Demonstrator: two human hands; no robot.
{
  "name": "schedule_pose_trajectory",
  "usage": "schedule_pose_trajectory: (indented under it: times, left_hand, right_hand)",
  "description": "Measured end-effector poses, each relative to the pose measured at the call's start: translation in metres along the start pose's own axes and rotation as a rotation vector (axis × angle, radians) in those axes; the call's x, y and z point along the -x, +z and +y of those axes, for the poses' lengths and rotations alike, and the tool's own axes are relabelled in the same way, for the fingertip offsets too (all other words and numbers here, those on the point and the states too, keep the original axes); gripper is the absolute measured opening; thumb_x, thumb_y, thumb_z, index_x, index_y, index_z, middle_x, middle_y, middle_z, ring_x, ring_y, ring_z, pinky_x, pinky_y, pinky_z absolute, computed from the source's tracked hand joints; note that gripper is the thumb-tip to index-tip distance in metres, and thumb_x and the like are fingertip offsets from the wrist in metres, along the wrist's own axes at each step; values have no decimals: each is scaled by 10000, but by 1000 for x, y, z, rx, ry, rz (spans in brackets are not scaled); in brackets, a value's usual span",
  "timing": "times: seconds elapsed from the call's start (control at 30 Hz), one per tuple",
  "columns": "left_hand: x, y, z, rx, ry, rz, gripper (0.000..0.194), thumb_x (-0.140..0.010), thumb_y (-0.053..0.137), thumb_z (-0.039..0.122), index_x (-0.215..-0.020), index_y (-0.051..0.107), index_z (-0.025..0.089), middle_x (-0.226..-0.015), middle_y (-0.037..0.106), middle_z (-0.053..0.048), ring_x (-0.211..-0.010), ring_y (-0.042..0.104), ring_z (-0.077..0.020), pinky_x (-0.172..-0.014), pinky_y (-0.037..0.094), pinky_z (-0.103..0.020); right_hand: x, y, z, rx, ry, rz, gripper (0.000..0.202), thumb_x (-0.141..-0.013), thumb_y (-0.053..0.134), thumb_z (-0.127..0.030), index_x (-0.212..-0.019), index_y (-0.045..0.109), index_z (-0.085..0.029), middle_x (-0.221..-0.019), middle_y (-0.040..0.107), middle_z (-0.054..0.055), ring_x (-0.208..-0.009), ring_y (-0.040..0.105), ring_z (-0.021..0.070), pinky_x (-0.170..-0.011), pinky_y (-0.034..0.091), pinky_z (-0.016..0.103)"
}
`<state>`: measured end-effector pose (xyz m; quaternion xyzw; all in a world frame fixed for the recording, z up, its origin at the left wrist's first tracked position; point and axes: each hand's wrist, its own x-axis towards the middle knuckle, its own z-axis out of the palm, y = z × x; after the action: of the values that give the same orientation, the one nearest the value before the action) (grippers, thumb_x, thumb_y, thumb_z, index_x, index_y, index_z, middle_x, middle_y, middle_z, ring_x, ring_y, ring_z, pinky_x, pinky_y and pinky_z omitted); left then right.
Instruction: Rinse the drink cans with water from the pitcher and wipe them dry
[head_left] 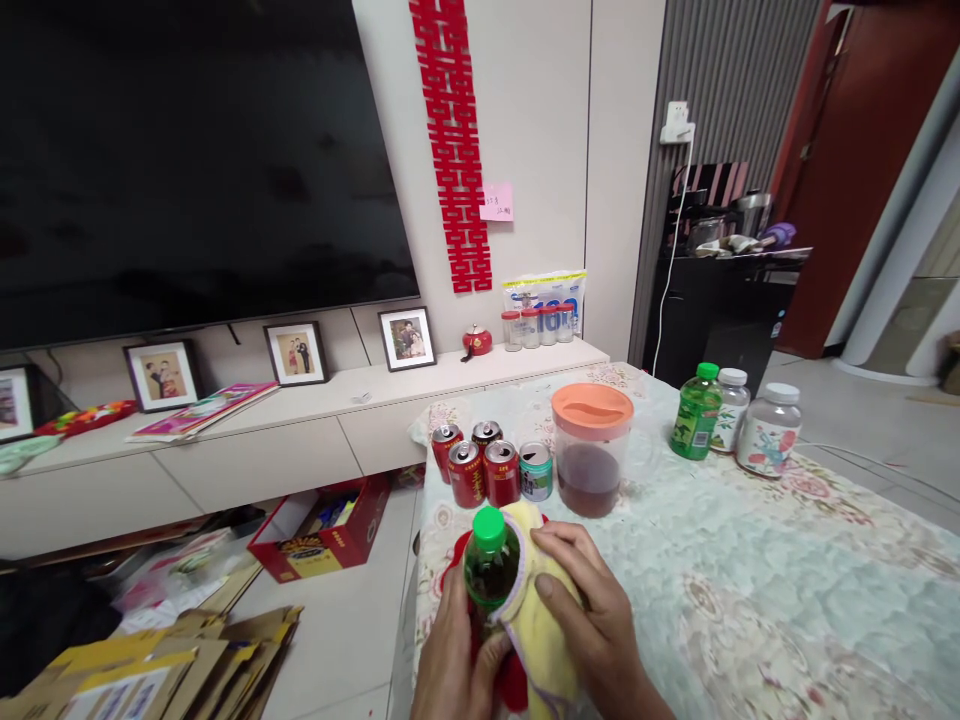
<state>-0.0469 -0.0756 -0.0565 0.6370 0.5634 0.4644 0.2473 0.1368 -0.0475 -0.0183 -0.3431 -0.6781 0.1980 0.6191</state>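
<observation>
Near the front of the table, my left hand is wrapped round the lower part of a green-capped plastic bottle with dark liquid in it. The bottle stands upright over something red that is mostly hidden. From the right, my right hand grips a yellow cloth with a pale purple edge and presses it against the bottle's side. Just beyond are several red drink cans, a teal can and a clear pitcher with an orange lid and brownish liquid.
On the table's right side stand a green bottle and two white-capped jars. A flowered cloth covers the table. Behind it runs a low white cabinet with framed photos. At left on the floor are a red box and flattened cardboard.
</observation>
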Motion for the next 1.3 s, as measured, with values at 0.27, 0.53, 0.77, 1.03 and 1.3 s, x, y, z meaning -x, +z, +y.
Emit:
schedule_pose_trajectory:
  times: [0.27, 0.53, 0.77, 1.03, 1.3]
  left_hand:
    - [-6, -4, 8, -23, 1, -34, 683, -884, 667, 480, -1489, 512, 203, -1491, 593, -195, -1437, 518, -412, -1154, 464, -555]
    - [-12, 1, 23, -13, -79, 91, 596, -887, 630, 426, -1409, 508, 166, -1357, 654, -186, -1325, 603, -363, -1114, 477, -515]
    - [-12, -5, 23, 115, -174, 7, 580, -830, 657, 347, -1351, 462, 182, -1331, 667, -168, -1256, 642, -340, -1100, 473, -516]
    - [-9, -14, 7, 95, -133, -16, 656, -898, 643, 440, -1474, 470, 178, -1431, 644, -187, -1348, 613, -354, -1136, 483, -492]
    - [-5, -9, 18, 25, 36, -117, 655, -944, 611, 495, -1497, 461, 178, -1524, 556, -204, -1437, 527, -366, -1190, 431, -538]
  right_hand:
    - [2, 9, 4, 179, -140, -6, 413, -996, 546, -187, -1399, 623, -232, -1211, 612, 118, -1086, 680, 219, -941, 590, 331]
    - [5, 12, 15, 306, -2, -307, 266, -928, 446, -34, -1045, 630, -187, -1055, 655, 102, -987, 658, 214, -888, 583, 337]
    - [15, 17, 30, 545, 131, -569, 284, -797, 516, 27, -952, 670, -154, -1010, 662, 127, -886, 647, 240, -771, 571, 342]
    - [5, 13, 15, 176, 84, -247, 200, -922, 496, -80, -897, 656, -198, -973, 651, 68, -914, 662, 184, -823, 555, 290]
    - [0, -3, -4, -75, 12, 54, 253, -995, 567, -162, -1156, 715, -290, -1120, 685, 41, -1068, 688, 174, -932, 555, 263]
